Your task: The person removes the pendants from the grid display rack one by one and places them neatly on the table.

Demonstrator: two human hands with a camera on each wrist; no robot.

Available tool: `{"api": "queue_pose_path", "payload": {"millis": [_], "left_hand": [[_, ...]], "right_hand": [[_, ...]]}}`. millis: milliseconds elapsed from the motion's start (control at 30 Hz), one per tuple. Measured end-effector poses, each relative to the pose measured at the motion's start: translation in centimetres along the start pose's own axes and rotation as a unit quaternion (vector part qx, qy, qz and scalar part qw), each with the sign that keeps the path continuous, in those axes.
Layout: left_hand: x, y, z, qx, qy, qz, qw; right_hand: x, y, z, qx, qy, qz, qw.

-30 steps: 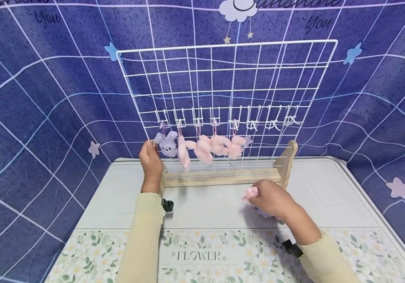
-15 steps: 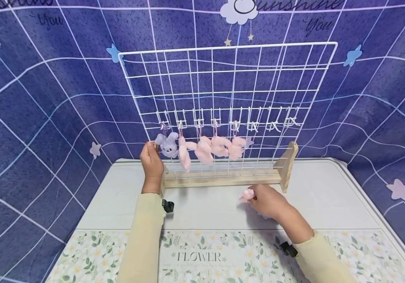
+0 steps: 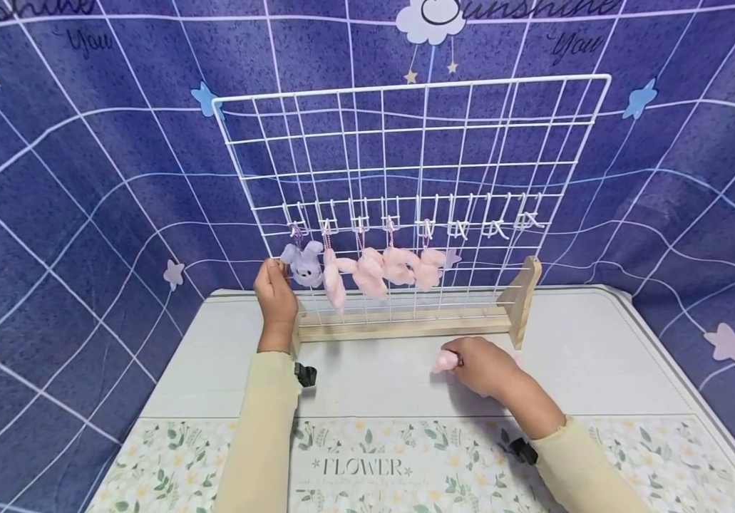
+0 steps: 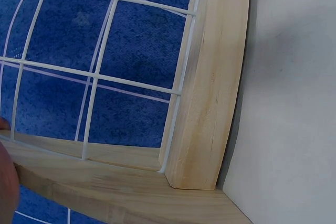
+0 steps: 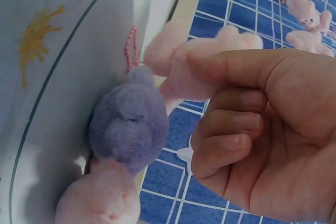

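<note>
My right hand [image 3: 482, 367] pinches a fluffy pink plush keychain [image 5: 197, 59] between thumb and forefinger, with the other fingers curled in. It is low over the table, in front of the rack's base. Under the hand lie a purple plush keychain [image 5: 128, 124] with a pink bead chain and another pink plush [image 5: 100, 195]. My left hand [image 3: 275, 296] grips the wooden upright [image 4: 105, 195] at the left end of the white wire grid rack [image 3: 405, 149]. From the rack's hooks hang a lilac bunny-eared plush [image 3: 305, 265] and several pink plushes [image 3: 370, 272].
Bare white hooks [image 3: 495, 226] stick out on the right half of the grid. A wooden bar [image 3: 405, 328] and right wooden foot [image 3: 522, 303] support the rack. A flower-printed mat [image 3: 367, 456] covers the near table. Patterned blue cloth [image 3: 85, 214] stands behind and beside.
My right hand has shifted a little left with the pink plush pinched in it. The left hand stays on the rack's left end, and the hanging plushes keep their places.
</note>
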State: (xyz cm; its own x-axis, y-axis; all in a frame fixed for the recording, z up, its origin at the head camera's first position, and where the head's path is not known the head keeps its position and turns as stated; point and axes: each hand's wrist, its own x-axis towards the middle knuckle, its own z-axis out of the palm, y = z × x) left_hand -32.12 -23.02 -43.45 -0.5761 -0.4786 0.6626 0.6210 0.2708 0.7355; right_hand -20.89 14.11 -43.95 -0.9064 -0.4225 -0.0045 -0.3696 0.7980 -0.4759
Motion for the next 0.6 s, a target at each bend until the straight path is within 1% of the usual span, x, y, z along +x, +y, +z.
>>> {"api": "queue_pose_path", "payload": {"millis": [133, 233, 333, 467, 600], "left_hand": [[0.01, -0.07, 0.01, -0.002, 0.001, 0.002, 1.0000], [0.07, -0.13, -0.02, 0.000, 0.001, 0.004, 1.0000], [0.05, -0.09, 0.04, 0.004, 0.003, 0.004, 1.0000], [-0.05, -0.08, 0.22, 0.002, 0.012, 0.000, 0.9999], [-0.04, -0.09, 0.31, 0.001, 0.013, 0.004, 0.9999]], "right_hand": [[-0.25, 0.02, 0.13, -0.009, -0.004, 0.010, 0.9999], [-0.42, 0.09, 0.14, -0.013, -0.006, 0.006, 0.9999], [-0.41, 0.28, 0.01, -0.011, -0.016, 0.004, 0.9998], [-0.54, 0.52, -0.27, -0.001, -0.038, 0.019, 0.9991], [-0.87, 0.55, -0.82, 0.008, -0.052, 0.022, 0.9984]]}}
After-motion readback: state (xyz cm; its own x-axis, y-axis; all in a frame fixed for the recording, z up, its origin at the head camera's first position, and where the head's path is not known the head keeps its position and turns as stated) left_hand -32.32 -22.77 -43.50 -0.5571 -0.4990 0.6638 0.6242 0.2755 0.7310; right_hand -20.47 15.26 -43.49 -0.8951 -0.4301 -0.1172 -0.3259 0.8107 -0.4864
